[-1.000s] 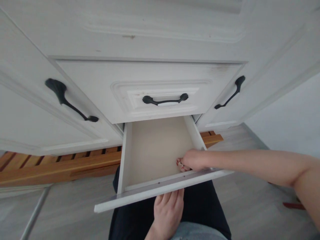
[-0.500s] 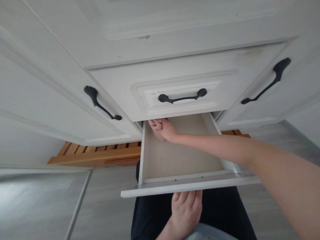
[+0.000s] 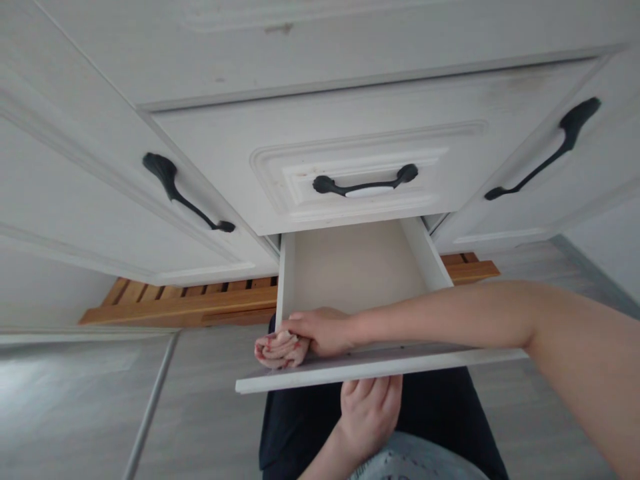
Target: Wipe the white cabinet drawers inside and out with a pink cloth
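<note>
An open white drawer (image 3: 350,267) juts out from the cabinet, and its visible inside holds no objects. At the drawer's front left corner my right hand (image 3: 323,331) grips a bunched pink cloth (image 3: 281,350) with red marks, which rests against the top edge of the drawer front. Below, my left hand (image 3: 371,407) is at the outer face of the drawer front (image 3: 430,365), its fingers bent up against it. Their tips are hidden, so what they hold there cannot be made out.
Above the open drawer is a closed drawer front with a dark handle (image 3: 367,187). Cabinet doors with dark handles (image 3: 185,200) flank it. A slatted wooden piece (image 3: 185,305) lies behind and beneath. My legs (image 3: 440,413) are under the drawer.
My right hand has come from the drawer's back left to its front left corner, bringing the cloth, which now shows clearly. My left hand has stayed at the drawer front.
</note>
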A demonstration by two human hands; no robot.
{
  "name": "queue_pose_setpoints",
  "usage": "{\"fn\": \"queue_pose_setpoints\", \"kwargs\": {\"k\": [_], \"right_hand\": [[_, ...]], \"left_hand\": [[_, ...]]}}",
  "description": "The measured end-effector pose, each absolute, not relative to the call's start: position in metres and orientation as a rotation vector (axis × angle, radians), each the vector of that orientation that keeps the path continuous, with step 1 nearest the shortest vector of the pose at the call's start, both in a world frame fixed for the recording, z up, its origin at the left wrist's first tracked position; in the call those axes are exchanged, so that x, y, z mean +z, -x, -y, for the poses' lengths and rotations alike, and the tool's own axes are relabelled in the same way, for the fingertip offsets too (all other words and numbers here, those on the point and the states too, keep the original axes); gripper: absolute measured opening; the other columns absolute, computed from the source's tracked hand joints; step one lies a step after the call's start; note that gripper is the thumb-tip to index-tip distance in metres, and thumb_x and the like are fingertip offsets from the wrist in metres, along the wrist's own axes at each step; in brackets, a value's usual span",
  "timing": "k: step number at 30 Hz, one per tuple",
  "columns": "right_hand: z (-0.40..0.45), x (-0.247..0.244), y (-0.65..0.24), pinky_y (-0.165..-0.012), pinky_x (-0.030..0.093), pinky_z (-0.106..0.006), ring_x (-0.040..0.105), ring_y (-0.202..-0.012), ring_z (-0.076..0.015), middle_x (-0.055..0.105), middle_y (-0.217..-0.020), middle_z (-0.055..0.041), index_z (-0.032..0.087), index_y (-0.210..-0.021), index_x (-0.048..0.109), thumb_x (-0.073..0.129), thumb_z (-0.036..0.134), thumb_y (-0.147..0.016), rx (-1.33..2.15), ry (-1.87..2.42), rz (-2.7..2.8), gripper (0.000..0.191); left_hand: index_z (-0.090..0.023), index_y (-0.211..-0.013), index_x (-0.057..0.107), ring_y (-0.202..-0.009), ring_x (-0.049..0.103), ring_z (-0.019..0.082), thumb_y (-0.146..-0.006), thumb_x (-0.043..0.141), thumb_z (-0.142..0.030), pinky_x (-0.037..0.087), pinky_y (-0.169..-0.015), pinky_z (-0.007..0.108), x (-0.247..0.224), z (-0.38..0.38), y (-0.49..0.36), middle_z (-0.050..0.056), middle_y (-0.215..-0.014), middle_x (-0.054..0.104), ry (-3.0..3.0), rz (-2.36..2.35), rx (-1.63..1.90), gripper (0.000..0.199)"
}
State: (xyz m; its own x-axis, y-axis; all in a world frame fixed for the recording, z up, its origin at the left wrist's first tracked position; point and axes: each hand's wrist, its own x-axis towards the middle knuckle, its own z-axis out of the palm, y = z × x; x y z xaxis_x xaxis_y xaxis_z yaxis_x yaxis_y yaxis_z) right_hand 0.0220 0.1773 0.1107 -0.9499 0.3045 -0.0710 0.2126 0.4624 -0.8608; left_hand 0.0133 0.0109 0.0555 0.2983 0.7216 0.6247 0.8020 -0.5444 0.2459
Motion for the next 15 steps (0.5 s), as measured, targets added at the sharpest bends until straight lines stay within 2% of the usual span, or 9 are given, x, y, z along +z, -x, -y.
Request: {"fn": "queue_pose_setpoints", "kwargs": {"k": [4, 9, 11, 15], "right_hand": [[-0.189, 0.122, -0.020, -0.088, 0.049, -0.025, 0.064, -0.116, -0.0216, 0.066, -0.130, -0.0127, 0.016, -0.128, 0.061, 0.057, 0.002, -0.084, 1.613, 0.224, 2.695, 0.046], [-0.199, 0.133, -0.012, -0.111, 0.037, -0.022, 0.052, -0.137, -0.0150, 0.059, -0.146, -0.0104, 0.013, -0.125, 0.062, 0.054, 0.004, -0.092, 2.003, 0.085, 2.185, 0.035], [-0.196, 0.139, -0.009, -0.111, 0.037, -0.023, 0.053, -0.136, -0.0156, 0.059, -0.145, -0.0101, 0.014, -0.126, 0.063, 0.055, 0.011, -0.095, 2.017, 0.084, 2.156, 0.032], [-0.187, 0.146, -0.007, -0.103, 0.044, -0.026, 0.062, -0.123, -0.0207, 0.068, -0.130, -0.0137, 0.009, -0.123, 0.065, 0.061, 0.015, -0.092, 1.971, 0.204, 2.315, 0.031]], "left_hand": [[-0.020, -0.119, 0.071, -0.085, 0.064, 0.015, -0.092, 0.058, -0.019, 0.040, -0.083, 0.034, 0.052, -0.010, -0.012, 0.000, -0.095, 0.078, 2.454, 1.414, -1.066, 0.030], [-0.021, -0.117, 0.072, -0.086, 0.065, 0.015, -0.085, 0.065, -0.018, 0.042, -0.084, 0.033, 0.050, -0.009, -0.010, 0.000, -0.097, 0.078, 2.452, 1.409, -1.049, 0.033], [-0.023, -0.117, 0.072, -0.085, 0.065, 0.014, -0.083, 0.067, -0.019, 0.042, -0.085, 0.032, 0.047, -0.008, -0.008, 0.000, -0.097, 0.078, 2.461, 1.410, -1.033, 0.034], [-0.025, -0.117, 0.072, -0.082, 0.066, 0.014, -0.082, 0.068, -0.021, 0.042, -0.085, 0.032, 0.041, -0.006, -0.007, -0.001, -0.096, 0.078, 2.472, 1.397, -1.042, 0.036]]}}
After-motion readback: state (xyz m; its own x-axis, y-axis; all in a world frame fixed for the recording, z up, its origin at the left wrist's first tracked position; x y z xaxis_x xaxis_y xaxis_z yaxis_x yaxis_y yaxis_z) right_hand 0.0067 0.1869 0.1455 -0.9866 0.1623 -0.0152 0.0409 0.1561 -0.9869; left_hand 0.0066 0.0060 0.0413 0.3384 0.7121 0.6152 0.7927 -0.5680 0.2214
